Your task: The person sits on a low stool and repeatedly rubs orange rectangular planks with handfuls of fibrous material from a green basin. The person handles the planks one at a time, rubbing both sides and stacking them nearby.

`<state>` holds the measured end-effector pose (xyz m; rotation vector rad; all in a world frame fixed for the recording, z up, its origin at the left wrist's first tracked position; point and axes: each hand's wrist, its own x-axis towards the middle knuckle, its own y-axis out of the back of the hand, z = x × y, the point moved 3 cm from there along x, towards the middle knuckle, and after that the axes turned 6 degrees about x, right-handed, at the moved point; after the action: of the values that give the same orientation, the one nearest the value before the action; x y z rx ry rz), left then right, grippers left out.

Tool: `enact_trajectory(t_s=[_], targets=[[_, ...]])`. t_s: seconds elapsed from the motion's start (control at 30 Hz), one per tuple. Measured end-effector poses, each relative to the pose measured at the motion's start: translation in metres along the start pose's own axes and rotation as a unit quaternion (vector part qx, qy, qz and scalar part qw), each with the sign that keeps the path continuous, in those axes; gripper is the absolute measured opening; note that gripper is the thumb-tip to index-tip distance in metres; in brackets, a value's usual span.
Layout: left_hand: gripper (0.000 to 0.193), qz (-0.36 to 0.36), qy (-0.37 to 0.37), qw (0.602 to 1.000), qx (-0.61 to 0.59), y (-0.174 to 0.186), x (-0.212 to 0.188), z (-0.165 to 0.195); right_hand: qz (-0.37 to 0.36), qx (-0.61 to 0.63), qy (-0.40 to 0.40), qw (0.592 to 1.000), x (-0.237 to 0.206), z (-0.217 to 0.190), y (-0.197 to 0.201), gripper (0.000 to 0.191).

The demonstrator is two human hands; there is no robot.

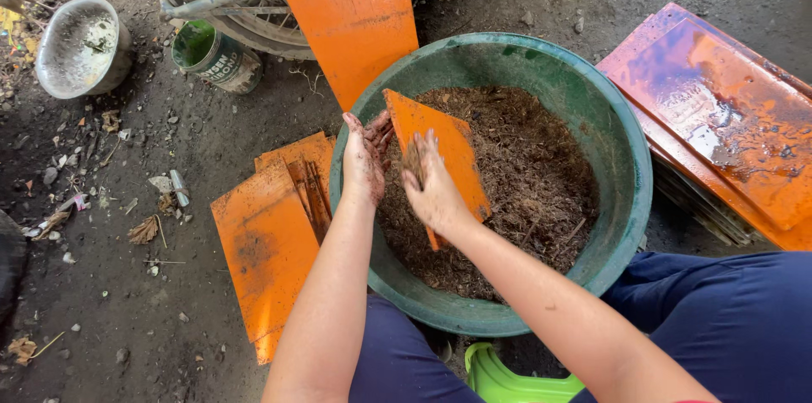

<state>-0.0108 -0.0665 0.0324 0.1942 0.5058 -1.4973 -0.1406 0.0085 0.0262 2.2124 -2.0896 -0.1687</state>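
Orange tile (pixel 444 145) lower edge hidden behind right hand (pixel 433 191)

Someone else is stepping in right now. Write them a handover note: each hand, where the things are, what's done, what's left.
Left hand: soiled, gripping the upper-left edge of the orange panel.
Right hand: palm flat on the panel's face, with brown fibre under the fingers.
The panel stands tilted inside the green basin, over the brown fibrous material.
Wet stack of orange panels lies to the right of the basin; drier orange panels lie on the ground to its left.
Done: the panel in hand is partly rubbed. Left: I cannot tell which pile is finished.
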Motion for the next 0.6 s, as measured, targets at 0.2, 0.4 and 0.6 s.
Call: enact_trajectory(t_s=[0.2,0.4,0.6], targets=[[0.071,0.028,-0.077,0.995,0.051,0.011,0.006,-0.019,-0.010,0.149,0.046,0.988,-0.064,0.026,-0.023,0.082],[0.055,0.057,-0.260,0.949,0.170,0.023,-0.014,-0.059,0.043,0.004,0.049,0.998,-0.079,0.105,-0.048,0.055],[0.068,0.044,-0.254,0.949,0.183,0.043,-0.027,-0.081,0.169,-0.012,-0.119,0.978,-0.027,0.171,-0.042,0.063]])
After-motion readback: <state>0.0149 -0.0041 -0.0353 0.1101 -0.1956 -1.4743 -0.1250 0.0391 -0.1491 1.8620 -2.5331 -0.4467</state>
